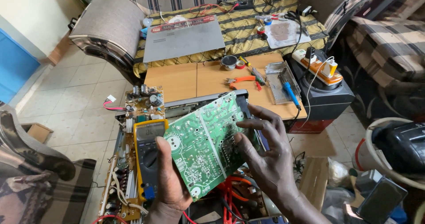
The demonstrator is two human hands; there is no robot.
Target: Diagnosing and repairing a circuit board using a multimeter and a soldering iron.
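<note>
I hold a green circuit board point(206, 144) in both hands, solder side up, tilted over the opened chassis point(133, 171). My left hand point(170, 184) clamps its lower left edge, thumb lying flat along the glossy, silver-dotted face. My right hand point(268, 157) closes on the right edge, thumb pressed on top, fingers curled behind. Just beside the board, a yellow multimeter point(148, 155) with a grey face lies on the chassis. Beyond, a smooth wooden table point(186, 78) carries orange pliers point(242, 80) and a blue-handled soldering iron point(290, 93).
</note>
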